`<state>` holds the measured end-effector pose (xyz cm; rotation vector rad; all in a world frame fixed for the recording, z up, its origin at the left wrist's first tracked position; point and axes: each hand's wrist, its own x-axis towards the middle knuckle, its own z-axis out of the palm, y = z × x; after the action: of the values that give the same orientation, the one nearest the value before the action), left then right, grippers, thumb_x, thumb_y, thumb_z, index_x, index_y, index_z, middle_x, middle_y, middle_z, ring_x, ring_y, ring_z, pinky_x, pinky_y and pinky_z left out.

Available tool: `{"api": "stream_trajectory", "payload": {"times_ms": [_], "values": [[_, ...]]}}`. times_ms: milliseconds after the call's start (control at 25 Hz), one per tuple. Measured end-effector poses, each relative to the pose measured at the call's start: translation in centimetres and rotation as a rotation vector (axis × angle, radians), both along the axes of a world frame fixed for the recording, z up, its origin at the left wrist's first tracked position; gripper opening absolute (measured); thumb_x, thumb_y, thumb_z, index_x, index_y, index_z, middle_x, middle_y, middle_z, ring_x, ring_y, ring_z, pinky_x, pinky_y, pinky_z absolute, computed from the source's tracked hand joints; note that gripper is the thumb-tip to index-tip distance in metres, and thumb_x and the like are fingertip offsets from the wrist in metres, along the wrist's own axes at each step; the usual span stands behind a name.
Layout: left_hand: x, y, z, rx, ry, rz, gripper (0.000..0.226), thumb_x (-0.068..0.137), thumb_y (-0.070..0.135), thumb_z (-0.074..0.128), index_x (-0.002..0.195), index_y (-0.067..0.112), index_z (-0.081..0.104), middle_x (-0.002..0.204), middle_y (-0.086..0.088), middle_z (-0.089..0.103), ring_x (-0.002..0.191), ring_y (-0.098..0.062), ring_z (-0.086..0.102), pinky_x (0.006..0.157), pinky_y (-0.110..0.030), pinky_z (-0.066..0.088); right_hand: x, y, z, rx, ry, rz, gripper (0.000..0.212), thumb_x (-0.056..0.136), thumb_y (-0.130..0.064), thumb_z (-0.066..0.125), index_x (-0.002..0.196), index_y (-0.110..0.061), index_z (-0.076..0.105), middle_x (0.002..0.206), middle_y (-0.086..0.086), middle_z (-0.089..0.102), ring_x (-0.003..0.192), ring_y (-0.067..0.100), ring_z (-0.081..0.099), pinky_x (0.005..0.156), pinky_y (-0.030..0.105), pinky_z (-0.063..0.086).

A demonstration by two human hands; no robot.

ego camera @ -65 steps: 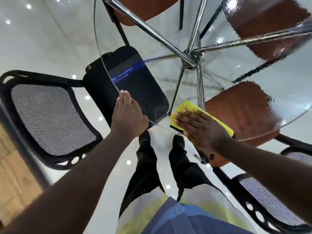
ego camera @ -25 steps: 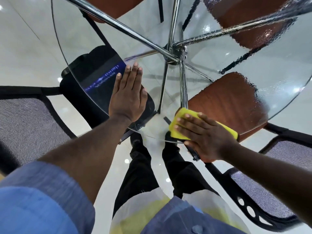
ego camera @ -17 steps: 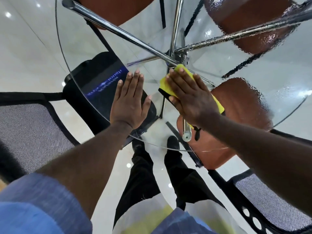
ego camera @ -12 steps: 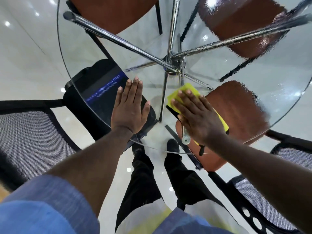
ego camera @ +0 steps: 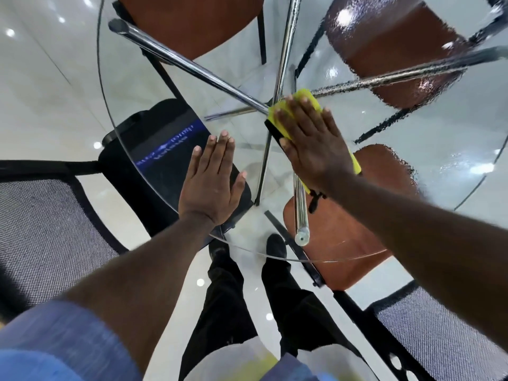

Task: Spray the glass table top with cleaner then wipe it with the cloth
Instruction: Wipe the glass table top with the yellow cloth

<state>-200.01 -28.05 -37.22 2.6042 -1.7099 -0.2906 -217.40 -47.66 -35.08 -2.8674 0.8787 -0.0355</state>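
Since half a second ago the right hand [ego camera: 316, 144] has pushed the cloth [ego camera: 305, 99] away from the near edge to the middle of the bench [ego camera: 132, 86], over the hub of the chrome legs [ego camera: 192, 67]. It lies flat, fingers spread, pressing the yellow cloth down. The left hand [ego camera: 211, 182] rests open and empty, palm down, near the rim. The round glass is clear here, beaded wet at far right. Brown seats [ego camera: 343, 243] show beneath.
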Motion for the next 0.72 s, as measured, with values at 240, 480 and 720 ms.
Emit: {"api": "stream_trajectory", "payload": {"times_ms": [240, 480, 720], "values": [[0.0, -0.4, 0.6, 0.004, 0.017, 0.008, 0.072, 0.109, 0.051, 0.026, 0.166, 0.012, 0.005, 0.175, -0.005, -0.001, 0.161, -0.021, -0.005, 0.13, -0.049, 0.006, -6.2, 4.5, 0.7, 0.016, 0.082, 0.079, 0.061, 0.114, -0.048, 0.032, 0.171, -0.028, 0.025, 0.18, 0.001, 0.016, 0.168, 0.023, 0.011, 0.133, 0.053, 0.019], [0.3, -0.3, 0.3, 0.008, 0.015, 0.004, 0.072, 0.109, 0.051, 0.026, 0.166, 0.013, 0.005, 0.175, -0.004, -0.001, 0.161, -0.02, -0.007, 0.131, -0.047, 0.004, 5.5, -2.9, -0.2, -0.03, -0.041, -0.026, 0.059, 0.116, -0.047, 0.028, 0.172, -0.029, 0.022, 0.18, 0.0, 0.016, 0.167, 0.023, 0.012, 0.133, 0.05, 0.016], [0.3, -0.3, 0.5, 0.031, 0.01, 0.019, 0.073, 0.108, 0.052, 0.026, 0.166, 0.012, 0.007, 0.175, -0.004, 0.0, 0.161, -0.02, -0.006, 0.131, -0.047, 0.004, -1.7, 0.0, 0.2, 0.048, 0.015, -0.097, 0.06, 0.115, -0.048, 0.029, 0.172, -0.032, 0.018, 0.181, -0.004, 0.011, 0.168, 0.017, 0.006, 0.134, 0.048, 0.014]]}}
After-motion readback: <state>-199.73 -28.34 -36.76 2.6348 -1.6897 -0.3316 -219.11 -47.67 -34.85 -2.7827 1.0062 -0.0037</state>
